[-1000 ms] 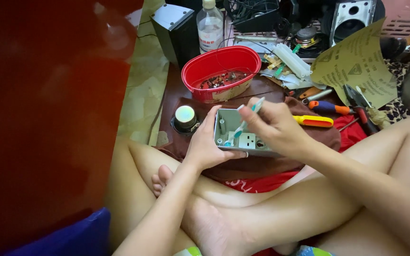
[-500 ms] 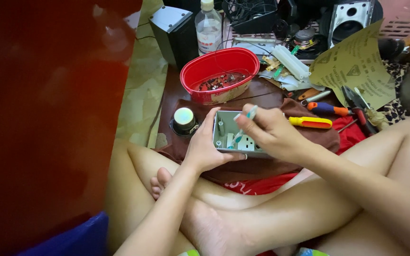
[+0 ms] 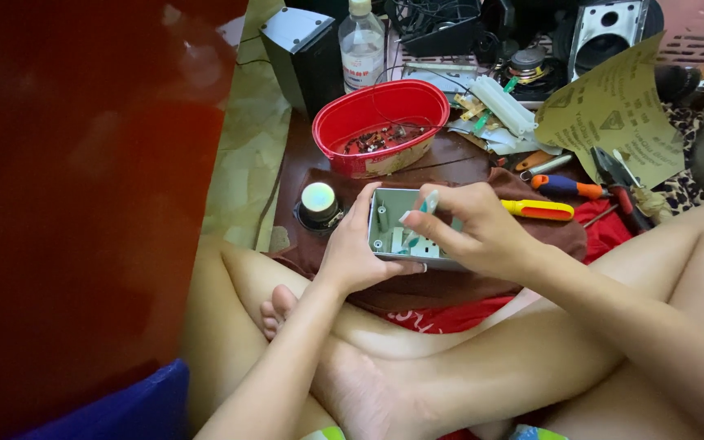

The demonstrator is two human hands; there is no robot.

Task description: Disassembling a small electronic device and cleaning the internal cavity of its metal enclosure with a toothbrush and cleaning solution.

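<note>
Clearly mid-way through fitting work inside one open grey plastic box (image 3: pixel 405 232), cradled over the lap at the near edge of the brown cloth (image 3: pixel 482 281), left hand (image 3: pixel 352 253) grasping its left end and right hand (image 3: pixel 474 232) pinching one slim pale tool (image 3: pixel 424 208) into its interior. Next, probably, needing a steady box and a fine, precise tip. Beyond: one red bowl (image 3: pixel 380 122), two screwdrivers (image 3: pixel 552 200), one clear bottle (image 3: pixel 363 49), one small round speaker (image 3: pixel 318 204).

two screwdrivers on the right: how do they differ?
The yellow screwdriver lies nearer the right hand; the orange-blue screwdriver lies farther back, by the pliers. The yellow one has a yellow handle with red trim; the other is blue with orange ends. Both lie flat on the cloth, untouched.
</note>
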